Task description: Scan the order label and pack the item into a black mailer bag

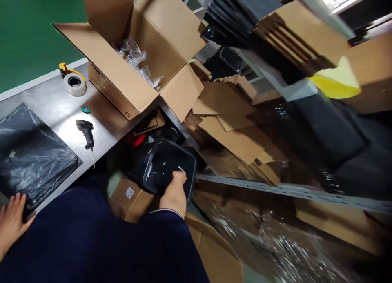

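Note:
My right hand (175, 193) reaches down below the table and grips the near edge of a black plastic tray (167, 166) that sits among boxes on the floor. A small white scrap lies in the tray by my fingers. My left hand (12, 219) rests at the table's near edge, fingers spread, touching the corner of a stack of black plastic bags (30, 156). Dark blue sleeves cover both arms.
An open cardboard box (134, 58) with clear-wrapped parts stands on the grey table (58, 111). A tape dispenser (72, 82) and a black barcode scanner (86, 134) lie nearby. Flattened cardboard (235, 128) and shelving rails (290, 189) crowd the right.

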The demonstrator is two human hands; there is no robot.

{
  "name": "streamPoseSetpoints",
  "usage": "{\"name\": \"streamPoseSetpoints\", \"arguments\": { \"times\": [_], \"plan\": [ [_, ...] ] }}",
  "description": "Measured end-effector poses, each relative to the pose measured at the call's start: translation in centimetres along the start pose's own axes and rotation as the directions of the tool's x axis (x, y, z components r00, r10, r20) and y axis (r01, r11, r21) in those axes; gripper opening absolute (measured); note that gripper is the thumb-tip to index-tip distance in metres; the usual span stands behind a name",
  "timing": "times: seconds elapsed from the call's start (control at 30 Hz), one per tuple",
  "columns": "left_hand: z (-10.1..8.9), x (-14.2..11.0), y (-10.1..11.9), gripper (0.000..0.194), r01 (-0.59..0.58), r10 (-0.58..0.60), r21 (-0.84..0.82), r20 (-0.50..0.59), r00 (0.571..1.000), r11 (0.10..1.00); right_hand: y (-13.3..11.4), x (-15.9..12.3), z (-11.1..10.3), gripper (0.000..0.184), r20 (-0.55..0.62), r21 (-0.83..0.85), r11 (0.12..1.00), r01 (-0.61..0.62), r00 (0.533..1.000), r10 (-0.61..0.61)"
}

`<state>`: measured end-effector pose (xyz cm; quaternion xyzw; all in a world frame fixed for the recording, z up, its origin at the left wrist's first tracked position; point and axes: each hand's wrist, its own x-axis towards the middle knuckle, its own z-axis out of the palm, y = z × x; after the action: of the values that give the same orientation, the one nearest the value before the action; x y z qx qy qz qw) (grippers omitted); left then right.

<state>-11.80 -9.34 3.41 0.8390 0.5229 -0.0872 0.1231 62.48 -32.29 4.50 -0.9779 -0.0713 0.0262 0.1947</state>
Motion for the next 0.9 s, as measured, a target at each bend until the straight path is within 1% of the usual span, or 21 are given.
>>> {"name": "streamPoseSetpoints", "arguments": {
  "times": [0.07,0.1,0.17,0.23,0.27,0.3,0.33,0.37,0.4,0.43,0.47,0.5,0.53,0.57,0.6,0.63,0.7,0.77,0.83,0.87,0.9],
  "plan": [
    [0.4,0.0,-0.1,0.122,-0.017,0.014,-0.074,-0.036,0.999,0.997,0.7,1.1,-0.1,0.027,0.005,-0.047,0.997,-0.063,0.998,0.064],
    [0.6,-0.1,0.0,0.121,-0.025,0.021,-0.087,-0.045,0.999,0.996,0.7,1.5,0.1,0.026,0.013,-0.061,0.996,-0.064,0.998,0.065],
    [0.8,-0.4,0.6,0.115,-0.030,0.027,-0.071,-0.050,0.998,0.997,-0.4,1.5,1.0,0.025,0.044,-0.065,0.998,0.015,0.999,-0.012],
    [0.9,-0.9,1.7,0.109,-0.018,0.017,-0.012,-0.027,0.999,1.000,-3.0,-0.1,3.1,0.039,0.109,-0.023,0.983,0.184,0.977,-0.181],
    [0.9,-1.2,2.4,0.109,-0.007,0.007,0.026,-0.010,1.000,1.000,-4.9,-1.5,4.5,0.048,0.160,0.015,0.946,0.323,0.934,-0.321],
    [0.9,-1.4,3.0,0.108,-0.002,0.001,0.060,0.015,1.000,0.998,-7.0,-3.4,6.0,0.055,0.219,0.066,0.869,0.491,0.842,-0.492],
    [0.9,-1.6,3.6,0.105,-0.003,-0.001,0.085,0.040,0.999,0.996,-9.3,-5.8,7.5,0.060,0.282,0.131,0.735,0.666,0.685,-0.671],
    [0.9,-1.8,4.1,0.100,-0.007,0.001,0.095,0.068,0.998,0.995,-11.7,-8.4,9.0,0.065,0.337,0.207,0.543,0.814,0.462,-0.820],
    [1.0,-1.9,4.4,0.094,-0.001,-0.007,0.097,0.085,0.996,0.995,-14.1,-11.2,10.3,0.071,0.376,0.287,0.317,0.904,0.198,-0.905],
    [1.2,-2.1,4.6,0.088,0.008,-0.017,0.092,0.101,0.995,0.996,-16.3,-14.0,11.5,0.078,0.399,0.365,0.092,0.926,-0.066,-0.915],
    [1.3,-2.3,4.7,0.085,0.019,-0.029,0.085,0.116,0.993,0.996,-18.5,-16.6,12.6,0.089,0.410,0.435,-0.096,0.895,-0.291,-0.864],
    [1.6,-2.6,4.8,0.084,0.030,-0.040,0.077,0.129,0.991,0.997,-20.5,-18.8,13.5,0.101,0.409,0.491,-0.244,0.836,-0.468,-0.783],
    [1.8,-3.0,4.8,0.084,0.034,-0.044,0.067,0.143,0.989,0.997,-22.3,-20.6,14.4,0.112,0.400,0.533,-0.352,0.770,-0.595,-0.697],
    [2.0,-3.4,4.8,0.085,0.035,-0.043,0.055,0.153,0.987,0.998,-23.8,-22.0,15.2,0.120,0.390,0.559,-0.426,0.712,-0.678,-0.623],
    [2.2,-3.8,4.8,0.086,0.034,-0.040,0.039,0.157,0.987,0.999,-25.1,-22.9,15.9,0.124,0.382,0.574,-0.476,0.666,-0.732,-0.563],
    [2.4,-4.2,4.8,0.087,0.032,-0.035,0.019,0.155,0.987,0.999,-26.1,-23.3,16.6,0.125,0.380,0.583,-0.507,0.635,-0.765,-0.520],
    [2.6,-5.1,4.7,0.088,0.023,-0.018,-0.036,0.140,0.990,0.999,-27.2,-23.3,17.4,0.116,0.384,0.597,-0.533,0.599,-0.797,-0.465],
    [2.8,-6.0,4.6,0.086,-0.005,0.019,-0.116,0.121,0.992,0.993,-27.2,-22.7,17.7,0.104,0.388,0.635,-0.510,0.581,-0.810,-0.439],
    [2.7,-6.6,4.4,0.081,-0.042,0.065,-0.239,0.091,0.994,0.970,-26.5,-22.0,17.6,0.093,0.384,0.711,-0.413,0.569,-0.806,-0.451],
    [2.5,-6.7,4.3,0.076,-0.037,0.061,-0.316,0.067,0.996,0.948,-26.1,-21.9,17.5,0.087,0.382,0.764,-0.309,0.566,-0.783,-0.490],
    [2.3,-6.7,4.3,0.070,-0.007,0.025,-0.402,0.042,0.999,0.916,-25.7,-21.8,17.4,0.077,0.390,0.810,-0.176,0.559,-0.738,-0.551]
  ]
}}
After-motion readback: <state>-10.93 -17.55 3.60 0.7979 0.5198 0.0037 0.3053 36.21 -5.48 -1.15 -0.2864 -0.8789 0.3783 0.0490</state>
